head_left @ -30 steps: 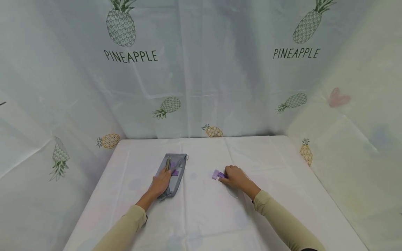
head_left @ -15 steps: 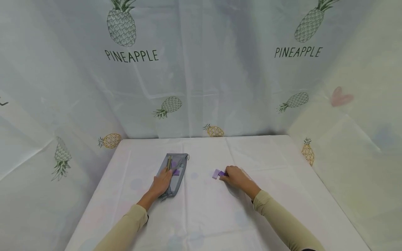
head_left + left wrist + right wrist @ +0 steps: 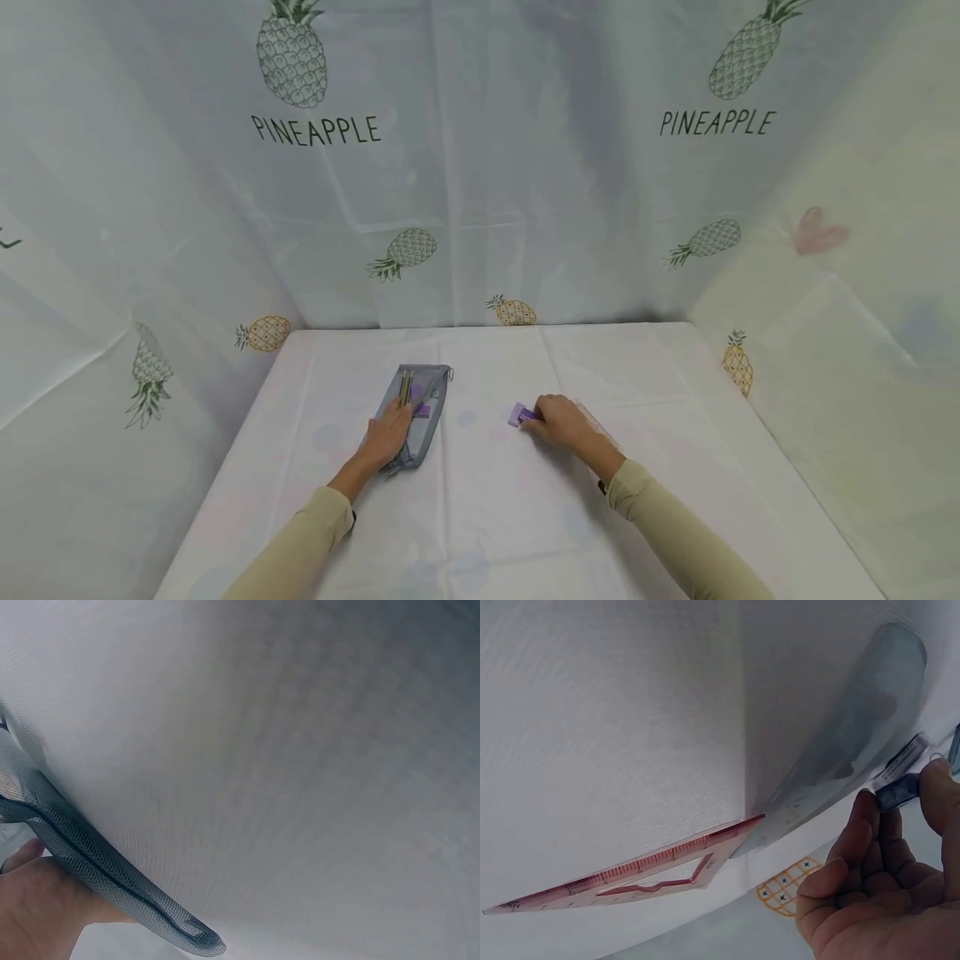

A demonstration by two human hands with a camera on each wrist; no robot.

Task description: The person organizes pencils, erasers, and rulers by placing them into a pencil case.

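A grey mesh pencil case [image 3: 431, 425] lies on the left part of the table, with pencils [image 3: 406, 388] and a small purple item [image 3: 422, 412] showing inside it. My left hand [image 3: 387, 433] grips the case; in the left wrist view the mesh edge [image 3: 112, 874] covers part of the fingers. Between thumb and fingertips, my right hand [image 3: 562, 422] pinches a small dark purple block [image 3: 898, 792], perhaps an eraser. Against that block sits a lighter purple block [image 3: 516, 414]. A clear pinkish set square [image 3: 652, 862] lies beside the right hand.
A translucent grey curved shape [image 3: 855, 727] reaches from the set square towards the right fingers; its kind is unclear. White cloth covers the table [image 3: 487, 517]. Pineapple-print curtain [image 3: 480, 167] rises behind it and at both sides.
The right hand has shifted slightly left, and the held block now meets the lighter one. A clear curved edge below that hand has gone from the head view. The left hand stays put.
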